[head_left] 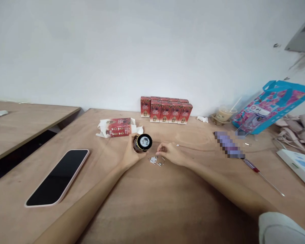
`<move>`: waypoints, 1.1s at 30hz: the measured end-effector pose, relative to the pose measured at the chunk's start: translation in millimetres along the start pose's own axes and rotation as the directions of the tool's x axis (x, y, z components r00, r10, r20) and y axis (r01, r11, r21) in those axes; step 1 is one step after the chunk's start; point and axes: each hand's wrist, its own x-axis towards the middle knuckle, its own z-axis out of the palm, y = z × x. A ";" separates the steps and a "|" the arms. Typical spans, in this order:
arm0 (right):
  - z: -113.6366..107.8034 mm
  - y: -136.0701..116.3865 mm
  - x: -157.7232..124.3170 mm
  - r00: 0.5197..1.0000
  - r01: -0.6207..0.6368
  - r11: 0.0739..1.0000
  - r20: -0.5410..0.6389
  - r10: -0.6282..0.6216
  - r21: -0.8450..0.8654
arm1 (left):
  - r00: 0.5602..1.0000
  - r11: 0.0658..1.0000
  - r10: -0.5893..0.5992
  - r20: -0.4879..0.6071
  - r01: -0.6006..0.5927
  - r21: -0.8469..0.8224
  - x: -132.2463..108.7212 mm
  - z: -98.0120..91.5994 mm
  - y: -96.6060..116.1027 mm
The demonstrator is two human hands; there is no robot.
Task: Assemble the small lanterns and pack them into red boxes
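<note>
My left hand (132, 153) is wrapped round a small black-and-gold lantern-like ornament (144, 142). It is tilted so that its round black base faces me, and a whitish round inside shows in the base. My right hand (170, 153) is closed in a pinch, with thumb and fingertips together just right of the ornament. Whatever is between those fingertips is too small to make out. Beneath and beside them, small loose parts (153, 160), some white and some thin metal pieces, lie on the wooden table (152, 210).
Several red boxes (165, 111) stand against the wall; an opened red box (118, 127) lies nearer. A phone (58, 178) lies left. Rightward are a screwdriver (264, 178), a blurred purple object (228, 144), a drink cup (223, 114), a flowered bag (274, 105) and a white box (298, 166).
</note>
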 end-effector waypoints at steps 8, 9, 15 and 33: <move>0.8 -41.5 7.3 0.949 0.074 0.863 -0.301 0.092 0.499 | 1.000 1.000 0.015 0.000 -0.015 -0.006 -1.0 1.1 -2.7; 1.7 -44.9 7.7 0.955 0.077 0.855 -0.284 0.085 0.513 | 1.000 1.000 0.018 -0.004 -0.018 -0.008 -1.1 1.2 -3.5; 7.9 -42.4 7.9 0.963 0.106 0.881 -0.269 0.025 0.460 | 0.999 0.999 0.030 -0.013 -0.030 0.022 -3.8 2.0 -4.0; -15.3 -32.7 10.9 0.655 0.631 0.647 -0.152 -0.740 -0.428 | 0.993 0.998 0.048 0.106 -0.052 0.031 -3.9 -1.3 -6.3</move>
